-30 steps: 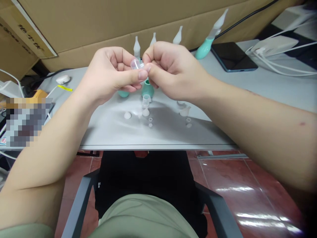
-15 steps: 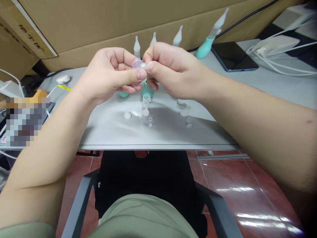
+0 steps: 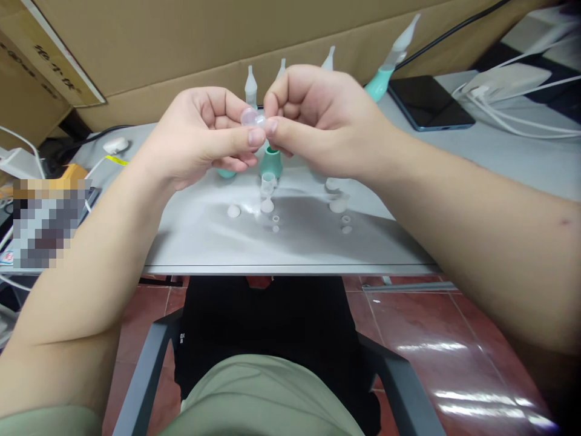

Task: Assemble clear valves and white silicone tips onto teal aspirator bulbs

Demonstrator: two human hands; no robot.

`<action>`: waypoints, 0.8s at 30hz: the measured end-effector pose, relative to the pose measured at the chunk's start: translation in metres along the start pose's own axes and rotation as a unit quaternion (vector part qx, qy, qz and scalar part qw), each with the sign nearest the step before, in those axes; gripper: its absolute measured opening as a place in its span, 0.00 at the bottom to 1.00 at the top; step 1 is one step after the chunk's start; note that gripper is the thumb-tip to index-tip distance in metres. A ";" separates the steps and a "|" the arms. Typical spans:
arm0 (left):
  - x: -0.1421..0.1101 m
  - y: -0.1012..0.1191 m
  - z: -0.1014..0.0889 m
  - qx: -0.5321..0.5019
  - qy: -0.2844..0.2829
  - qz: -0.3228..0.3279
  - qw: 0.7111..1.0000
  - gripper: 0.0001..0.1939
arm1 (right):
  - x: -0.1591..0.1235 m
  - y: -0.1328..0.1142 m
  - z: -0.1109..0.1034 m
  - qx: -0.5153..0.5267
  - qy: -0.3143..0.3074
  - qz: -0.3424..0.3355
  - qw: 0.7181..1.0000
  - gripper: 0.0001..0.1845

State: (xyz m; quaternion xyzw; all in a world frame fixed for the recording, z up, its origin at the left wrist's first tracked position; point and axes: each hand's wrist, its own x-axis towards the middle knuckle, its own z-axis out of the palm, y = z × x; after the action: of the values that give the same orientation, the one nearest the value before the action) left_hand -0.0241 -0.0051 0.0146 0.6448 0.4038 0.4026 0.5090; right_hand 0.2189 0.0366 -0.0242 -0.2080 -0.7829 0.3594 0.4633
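Above the desk, my left hand pinches a small clear plastic tube piece between thumb and forefinger. My right hand is closed in a pinch at the right end of the same piece; its fingertips hide that end. Below them stands a green squeeze bulb with its top open. In front of it are a clear cup-like part and a white cone-shaped part. Beyond my hands, nasal aspirator tips point upward. One whole nasal aspirator leans against the cardboard.
Small white rings and discs lie near the desk's front edge, with more white parts to their right. A dark phone and white cables occupy the right. Cardboard walls the back. A white device sits at left.
My right hand has lifted slightly and its fingers have shifted on the clear piece, uncovering more of the green bulb's open top. My left hand has barely moved, still pinching the piece.
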 end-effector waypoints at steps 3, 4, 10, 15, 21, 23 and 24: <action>-0.001 0.002 0.001 -0.022 0.008 0.015 1.000 0.26 | -0.001 -0.004 -0.003 -0.011 0.026 -0.035 0.999 0.24; -0.001 0.003 0.001 -0.016 0.007 0.014 1.000 0.25 | -0.002 -0.005 -0.005 -0.019 0.025 -0.040 0.999 0.20; -0.005 0.009 -0.004 0.071 -0.021 -0.008 0.997 0.25 | -0.004 -0.010 -0.012 -0.031 -0.019 -0.003 0.999 0.14; -0.003 -0.001 -0.005 0.057 -0.027 0.026 0.998 0.23 | -0.005 -0.011 -0.015 -0.022 -0.054 0.016 0.998 0.12; 0.001 -0.008 -0.007 0.030 -0.051 0.036 0.998 0.23 | -0.004 -0.011 -0.018 -0.002 -0.089 0.022 0.996 0.12; 0.002 -0.009 -0.009 0.019 -0.062 0.044 0.997 0.22 | -0.004 -0.013 -0.017 -0.003 -0.086 0.037 0.996 0.13; 0.002 -0.010 -0.011 0.015 -0.066 0.047 0.997 0.22 | -0.004 -0.014 -0.017 0.000 -0.086 0.041 0.995 0.13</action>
State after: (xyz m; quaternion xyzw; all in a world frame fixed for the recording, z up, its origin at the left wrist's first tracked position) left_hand -0.0343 0.0020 0.0066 0.6958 0.3446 0.3770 0.5050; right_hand 0.2359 0.0308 -0.0104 -0.2085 -0.8107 0.3945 0.3791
